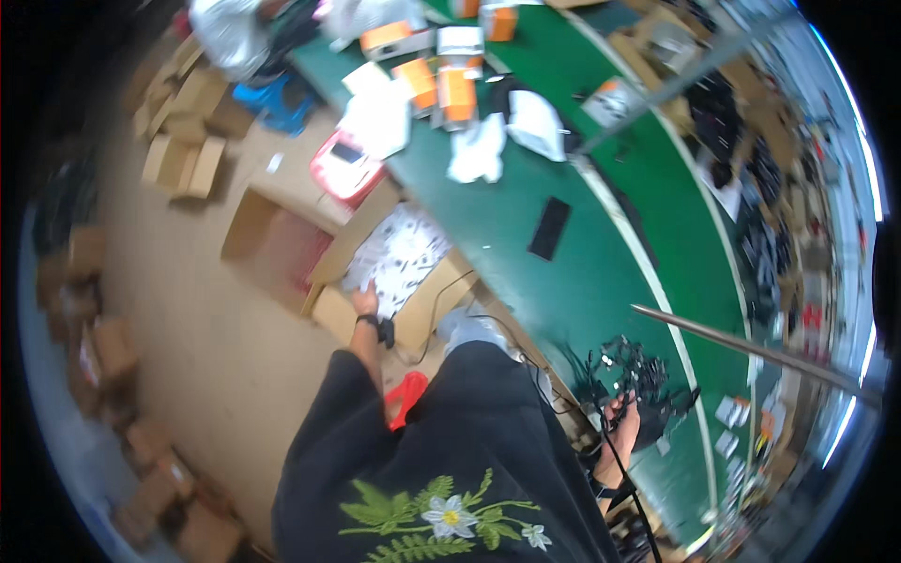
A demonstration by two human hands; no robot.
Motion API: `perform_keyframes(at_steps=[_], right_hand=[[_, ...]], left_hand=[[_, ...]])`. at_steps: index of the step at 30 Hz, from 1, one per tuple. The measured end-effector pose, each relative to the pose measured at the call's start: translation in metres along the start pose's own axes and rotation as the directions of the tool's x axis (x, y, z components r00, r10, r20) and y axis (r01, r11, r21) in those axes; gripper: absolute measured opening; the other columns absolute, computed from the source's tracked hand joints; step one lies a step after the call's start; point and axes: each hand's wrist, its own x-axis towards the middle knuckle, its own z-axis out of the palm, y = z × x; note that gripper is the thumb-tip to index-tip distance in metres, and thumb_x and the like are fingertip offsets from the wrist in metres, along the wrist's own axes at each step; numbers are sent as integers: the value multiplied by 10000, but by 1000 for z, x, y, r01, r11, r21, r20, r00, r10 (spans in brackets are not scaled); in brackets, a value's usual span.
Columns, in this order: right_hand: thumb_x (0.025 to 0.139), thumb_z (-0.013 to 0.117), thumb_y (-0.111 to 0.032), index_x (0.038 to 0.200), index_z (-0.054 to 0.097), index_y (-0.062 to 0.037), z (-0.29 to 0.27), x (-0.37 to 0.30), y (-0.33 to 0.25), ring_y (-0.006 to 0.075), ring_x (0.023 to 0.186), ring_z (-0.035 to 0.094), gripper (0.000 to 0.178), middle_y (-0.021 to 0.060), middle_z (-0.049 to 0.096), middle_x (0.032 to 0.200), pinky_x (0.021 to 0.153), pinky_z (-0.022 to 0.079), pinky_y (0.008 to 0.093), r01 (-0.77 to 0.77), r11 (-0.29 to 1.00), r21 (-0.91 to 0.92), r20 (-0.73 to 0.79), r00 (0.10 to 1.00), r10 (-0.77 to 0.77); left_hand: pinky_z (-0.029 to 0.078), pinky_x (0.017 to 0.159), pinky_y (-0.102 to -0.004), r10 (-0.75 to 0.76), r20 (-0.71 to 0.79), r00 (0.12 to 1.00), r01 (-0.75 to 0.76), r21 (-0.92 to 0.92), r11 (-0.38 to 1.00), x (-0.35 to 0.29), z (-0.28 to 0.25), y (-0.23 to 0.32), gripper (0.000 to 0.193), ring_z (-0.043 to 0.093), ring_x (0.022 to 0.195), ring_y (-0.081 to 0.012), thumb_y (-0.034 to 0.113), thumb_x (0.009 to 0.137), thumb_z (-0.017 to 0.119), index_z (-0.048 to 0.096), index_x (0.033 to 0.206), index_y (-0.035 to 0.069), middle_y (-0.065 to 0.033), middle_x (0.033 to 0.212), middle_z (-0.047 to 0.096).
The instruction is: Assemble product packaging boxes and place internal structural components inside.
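A long green table (pixel 572 281) ran through a workroom, with tan floor (pixel 216 347) on the person's left and cartons stacked along the far edge of that floor. The left hand (pixel 364 302) reached down into an open carton (pixel 413 281) on the floor, its fingers lying flat and loosely spread on a layer of white packets (pixel 399 253); whether it gripped any packet could not be told. A dark band sat on that wrist. The carton's raised flaps (pixel 352 239) stood close around the hand on its far and near sides, while bare floor lay wide to its left. A red stool (pixel 405 396) stood just behind the hand, beside the person's dark skirt.

The right hand (pixel 621 427) was at the table's near edge, fingers curled into a tangle of black cables (pixel 633 371) and holding some of them. A metal rod (pixel 751 349) slanted across just beyond the cables. Ahead of that hand the green top was mostly bare up to a black flat piece (pixel 549 228); farther off lay orange boxes (pixel 450 89) and white bags (pixel 479 150).
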Motion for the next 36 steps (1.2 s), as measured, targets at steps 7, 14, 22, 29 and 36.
perform_keyframes(at_steps=[7,14,22,29,36], right_hand=[[1157,597,-363,1102,660,-81,-98,29,-7,122,603,553,294,20,647,820,457,369,268,-3,981,194,-197,980,42],[1111,659,-381,989,691,-89,-161,167,-1,114,519,559,318,46,725,803,391,329,278,86,980,-179,-279,951,-134],[1048,744,-325,900,683,184,-194,276,-25,260,611,694,534,179,734,796,545,661,385,566,660,-495,376,824,-425],[1019,760,-272,1121,611,160,-77,287,-79,246,665,694,468,157,734,828,598,628,363,620,722,-309,523,744,-416],[990,775,-218,1343,540,136,-128,255,-83,232,719,694,553,135,734,860,651,595,341,462,829,-316,337,871,-357]], left_hand=[[621,799,-380,247,607,755,-195,-152,969,-59,37,97,626,790,878,-240,458,988,794,746,1286,-92,-221,1014,814],[587,1009,-510,512,735,444,-756,0,655,-200,44,236,570,770,1128,-429,527,976,727,835,1164,0,-241,1191,814],[580,1019,-484,627,771,113,-855,-245,456,-401,-8,349,642,753,1176,-368,646,1037,663,803,1274,66,-161,1241,817],[587,969,-511,609,778,156,-897,-147,418,-464,-23,360,705,758,1122,-419,655,1034,672,729,1391,50,-226,1199,805],[595,968,-481,465,883,59,-908,-146,393,-452,14,408,715,765,1103,-373,646,994,728,727,1390,51,-187,1184,807]])
